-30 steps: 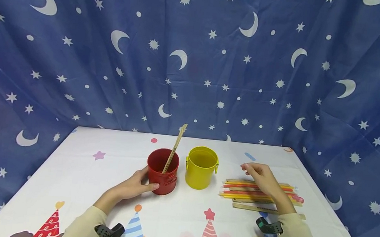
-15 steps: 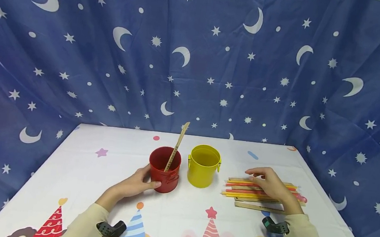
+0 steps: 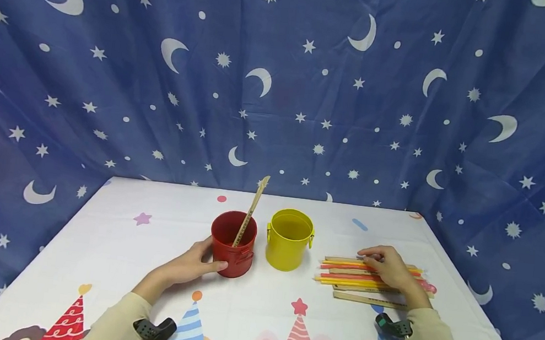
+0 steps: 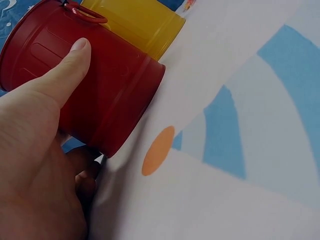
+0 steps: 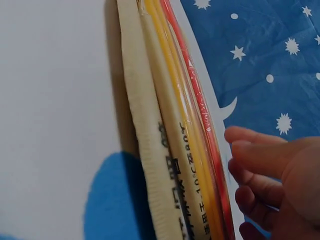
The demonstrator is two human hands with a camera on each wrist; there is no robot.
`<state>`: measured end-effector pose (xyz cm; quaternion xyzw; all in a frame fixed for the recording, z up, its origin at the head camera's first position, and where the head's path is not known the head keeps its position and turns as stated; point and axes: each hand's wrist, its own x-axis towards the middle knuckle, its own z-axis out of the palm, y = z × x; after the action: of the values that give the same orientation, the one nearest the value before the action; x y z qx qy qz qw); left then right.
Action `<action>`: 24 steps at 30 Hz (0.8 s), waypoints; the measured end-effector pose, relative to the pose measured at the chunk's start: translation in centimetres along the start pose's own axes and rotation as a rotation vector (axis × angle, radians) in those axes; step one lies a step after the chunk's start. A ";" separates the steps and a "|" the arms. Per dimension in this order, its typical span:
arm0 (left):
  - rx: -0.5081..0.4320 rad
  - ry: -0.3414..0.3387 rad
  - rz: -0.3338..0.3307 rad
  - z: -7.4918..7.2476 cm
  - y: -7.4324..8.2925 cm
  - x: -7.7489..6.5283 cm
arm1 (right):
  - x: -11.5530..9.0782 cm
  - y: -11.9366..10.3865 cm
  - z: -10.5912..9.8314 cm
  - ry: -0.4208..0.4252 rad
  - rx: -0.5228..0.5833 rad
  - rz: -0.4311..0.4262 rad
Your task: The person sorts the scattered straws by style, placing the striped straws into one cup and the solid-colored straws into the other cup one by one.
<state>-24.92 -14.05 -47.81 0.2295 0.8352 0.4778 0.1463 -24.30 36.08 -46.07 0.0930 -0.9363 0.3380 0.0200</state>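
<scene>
My left hand grips the side of a red bucket, thumb across its near wall; the left wrist view shows this thumb lying on the red metal. One paper-wrapped straw leans inside, its upper end well above the rim. Over on the right, my right hand hovers with loosely bent fingers at the far side of a pile of wrapped straws. Up close, paper-wrapped straws lie alongside yellow and red straws in clear film; nothing shows between the fingers.
A yellow bucket with side handles stands just right of the red one. The white tablecloth has printed party hats and shapes. Behind the table hangs a blue curtain with moons and stars.
My right hand has come lower and slightly right, down toward the straws, and its fingers have loosened. The left hand keeps its hold on the red bucket.
</scene>
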 end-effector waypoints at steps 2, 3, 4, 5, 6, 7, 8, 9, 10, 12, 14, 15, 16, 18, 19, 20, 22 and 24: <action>0.002 0.003 0.007 -0.3 -0.1 -0.2 | 0.3 -0.2 0.5 -0.002 -0.019 0.032; -0.001 0.005 0.016 -0.5 -0.1 -0.3 | 0.3 -0.3 0.7 -0.005 -0.028 0.051; -0.003 0.009 0.019 -0.6 -0.1 -0.4 | 0.4 -0.4 0.8 -0.008 -0.040 0.071; -0.005 0.013 0.025 -0.6 -0.1 -0.4 | 0.4 -0.5 0.9 -0.008 -0.055 0.088; -0.012 0.015 0.026 -0.6 -0.1 -0.5 | 0.4 -0.5 1.0 -0.006 -0.065 0.108; -0.015 0.015 0.019 -0.6 -0.1 -0.6 | 0.4 -0.5 1.1 -0.006 -0.074 0.133; -0.015 0.012 0.014 -0.5 -0.1 -0.6 | 0.3 -0.5 1.2 -0.006 -0.081 0.150; -0.017 0.012 0.005 -0.4 -0.1 -0.7 | 0.2 -0.5 1.2 -0.006 -0.092 0.162; -0.019 0.010 -0.003 -0.3 -0.2 -0.7 | 0.2 -0.4 1.2 -0.005 -0.098 0.176; -0.019 0.004 -0.016 -0.2 -0.1 -0.8 | 0.0 -0.4 1.3 -0.010 -0.111 0.192; -0.018 0.007 -0.024 -0.1 -0.1 -0.8 | 0.0 -0.3 1.4 -0.010 -0.119 0.199; -0.022 0.013 -0.023 -0.1 0.0 -0.7 | 0.1 -0.3 1.4 -0.008 -0.126 0.197; -0.025 0.016 -0.021 -0.1 0.0 -0.7 | 0.1 -0.2 1.4 -0.006 -0.129 0.190; -0.034 0.020 -0.013 -0.1 0.1 -0.5 | 0.2 -0.1 1.2 0.005 -0.135 0.176; -0.037 0.022 -0.011 -0.1 0.1 -0.4 | 0.2 -0.1 1.1 0.009 -0.135 0.167; -0.040 0.022 -0.005 -0.1 0.1 -0.3 | 0.2 -0.1 1.0 0.010 -0.134 0.162; -0.047 0.015 0.009 0.0 0.1 -0.2 | 0.1 0.0 0.8 0.000 -0.133 0.157; -0.049 0.012 0.024 0.2 0.1 0.0 | -0.2 0.1 0.5 -0.007 -0.140 0.166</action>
<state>-24.80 -13.84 -47.86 0.2326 0.8213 0.5015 0.1411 -24.16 35.90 -46.54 0.0149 -0.9622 0.2720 -0.0048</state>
